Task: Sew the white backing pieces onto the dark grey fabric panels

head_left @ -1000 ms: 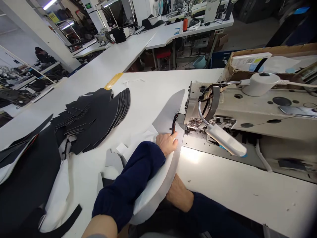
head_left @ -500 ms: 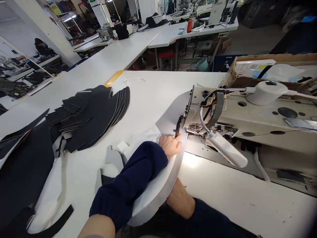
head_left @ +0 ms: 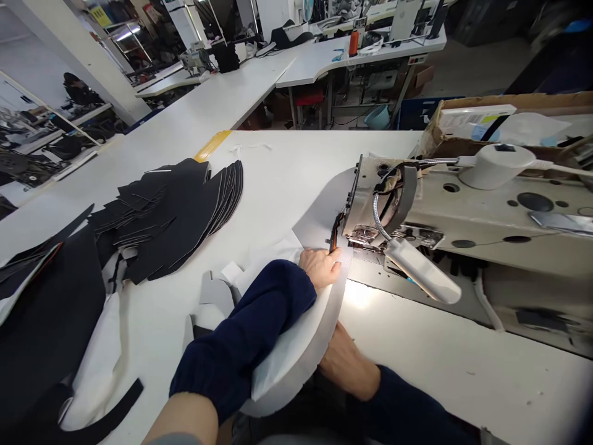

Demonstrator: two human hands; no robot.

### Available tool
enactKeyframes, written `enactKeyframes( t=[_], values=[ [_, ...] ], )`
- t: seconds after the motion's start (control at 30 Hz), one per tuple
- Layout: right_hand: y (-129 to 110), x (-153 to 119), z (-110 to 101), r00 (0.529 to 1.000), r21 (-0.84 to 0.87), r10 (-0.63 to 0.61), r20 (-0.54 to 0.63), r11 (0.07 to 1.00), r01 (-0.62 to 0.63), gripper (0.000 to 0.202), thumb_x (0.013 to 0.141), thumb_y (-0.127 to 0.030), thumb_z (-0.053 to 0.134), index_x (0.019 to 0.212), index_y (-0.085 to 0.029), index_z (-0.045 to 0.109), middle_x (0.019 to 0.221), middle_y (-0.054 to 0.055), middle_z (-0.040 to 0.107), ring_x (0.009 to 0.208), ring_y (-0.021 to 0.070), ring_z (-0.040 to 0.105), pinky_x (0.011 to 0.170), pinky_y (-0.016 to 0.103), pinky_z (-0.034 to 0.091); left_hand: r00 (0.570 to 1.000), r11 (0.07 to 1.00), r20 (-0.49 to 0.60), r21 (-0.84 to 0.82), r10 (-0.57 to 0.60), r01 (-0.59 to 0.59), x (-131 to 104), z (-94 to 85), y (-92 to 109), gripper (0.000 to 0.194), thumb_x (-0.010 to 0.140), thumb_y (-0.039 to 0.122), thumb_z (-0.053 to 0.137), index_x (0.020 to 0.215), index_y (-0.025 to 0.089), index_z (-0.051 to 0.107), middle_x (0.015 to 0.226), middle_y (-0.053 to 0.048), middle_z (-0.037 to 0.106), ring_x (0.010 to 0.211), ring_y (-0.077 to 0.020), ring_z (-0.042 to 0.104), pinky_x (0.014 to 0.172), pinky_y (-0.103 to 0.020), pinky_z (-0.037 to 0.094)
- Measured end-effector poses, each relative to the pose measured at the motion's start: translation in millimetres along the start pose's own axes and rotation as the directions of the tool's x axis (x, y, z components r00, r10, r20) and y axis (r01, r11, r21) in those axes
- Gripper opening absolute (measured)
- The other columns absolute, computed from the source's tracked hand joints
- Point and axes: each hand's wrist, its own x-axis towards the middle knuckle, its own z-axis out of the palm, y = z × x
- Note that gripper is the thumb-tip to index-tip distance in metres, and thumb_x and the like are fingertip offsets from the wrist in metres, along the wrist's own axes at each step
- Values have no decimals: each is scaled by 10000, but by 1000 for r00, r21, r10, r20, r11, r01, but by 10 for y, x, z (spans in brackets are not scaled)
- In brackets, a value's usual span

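A long curved panel of white and light grey fabric [head_left: 306, 334] runs from my lap up to the sewing machine [head_left: 393, 204]. On its upper face, just left of the needle area, my left hand [head_left: 321, 267] presses down with fingers spread toward the presser foot [head_left: 364, 235]. Beside those fingertips stands a black and orange piece [head_left: 335, 232] at the machine head; its kind is unclear. My right hand [head_left: 345, 361] is lower, at the panel's near right edge. The panel hides the right fingers, so their grip does not show.
Stacked dark cut pieces [head_left: 180, 216] lie on the white table left of the machine. More dark and white fabric [head_left: 50, 321] covers the far left. A lamp [head_left: 424, 272] hangs off the machine head. Behind the machine stands a cardboard box [head_left: 433, 133] holding packets.
My right hand has shifted slightly to the right and upward along the panel's edge. My left hand stays nearly in place on the fabric. The view has tilted a little.
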Motion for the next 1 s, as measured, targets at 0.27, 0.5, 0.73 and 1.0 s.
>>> enactKeyframes(
  t=[0.27, 0.5, 0.73, 1.0],
  values=[
    [-64, -525, -473, 998, -196, -34, 49, 980, 43, 466, 854, -406, 598, 1244, -165, 516, 1312, 107, 517, 1304, 277, 343, 1069, 500, 285, 988, 988, 36, -3, 152, -152, -155, -168, -100, 522, 781, 452, 571, 1270, 270, 551, 960, -51, 623, 950, -236, 572, 830, -336, 438],
    [-371, -172, -290, 985, -26, -161, 57, 986, 162, 176, 913, -155, 462, 979, -205, 618, 1050, 39, 630, 1076, 196, 512, 1057, 444, 313, 977, 981, 102, 41, 185, -190, -189, -171, -121, 449, 825, 400, 527, 1260, 292, 564, 995, -44, 598, 933, -199, 572, 836, -296, 450],
    [-512, -94, 70, 997, -173, 18, 69, 985, -5, 144, 788, -121, 614, 905, -186, 667, 879, 50, 657, 969, 247, 531, 976, 466, 367, 979, 974, 123, 138, 166, -182, -187, -196, -51, 584, 742, 572, 594, 1260, 304, 557, 980, -44, 607, 868, -218, 584, 828, -340, 430],
    [-430, -14, -60, 995, -127, 93, -43, 987, -98, 231, 782, -92, 547, 937, -212, 670, 951, 73, 639, 1003, 278, 510, 1002, 572, 312, 983, 979, 116, 127, 144, -159, 40, -178, -27, 593, 768, 590, 550, 1284, 297, 537, 1039, -48, 612, 880, -223, 598, 839, -343, 435]
  ],
)
